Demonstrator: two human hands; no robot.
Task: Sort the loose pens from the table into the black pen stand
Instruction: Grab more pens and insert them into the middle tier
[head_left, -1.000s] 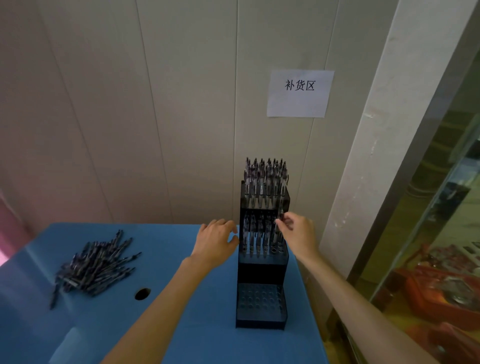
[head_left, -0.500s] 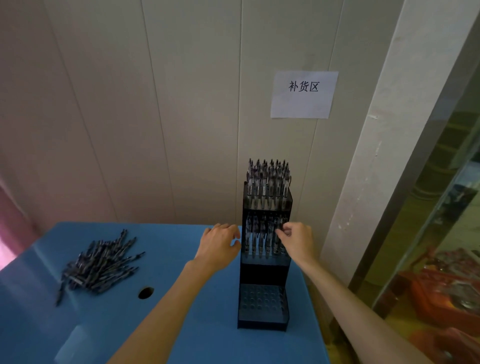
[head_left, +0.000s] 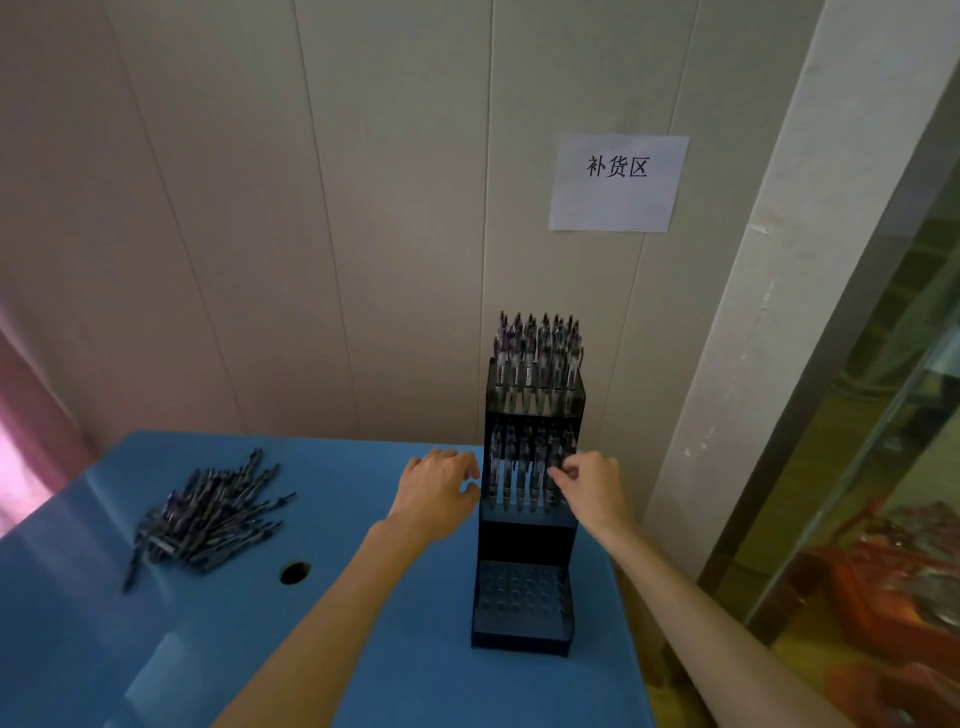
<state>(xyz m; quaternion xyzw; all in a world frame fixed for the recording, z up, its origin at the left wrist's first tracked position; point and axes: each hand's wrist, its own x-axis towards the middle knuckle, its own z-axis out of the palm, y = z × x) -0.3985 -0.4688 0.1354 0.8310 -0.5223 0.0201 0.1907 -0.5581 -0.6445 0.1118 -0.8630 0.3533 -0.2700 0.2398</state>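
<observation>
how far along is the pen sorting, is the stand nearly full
Roughly two thirds. Done: the black pen stand's top tier is packed with pens. In hand: the right hand pinches a pen at the right end of the nearly full middle tier, the left hand beside the stand. Left: the bottom tier's holes are empty, and a pile of loose pens lies on the blue table.

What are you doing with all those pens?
A person is filling a black pen stand on a blue table. The right hand pinches a pen at the right end of the stand's middle row, while the left hand rests against the stand's left side. The top and middle rows hold pens; the bottom tray shows only bare holes. A pile of loose pens waits on the table's left.
</observation>
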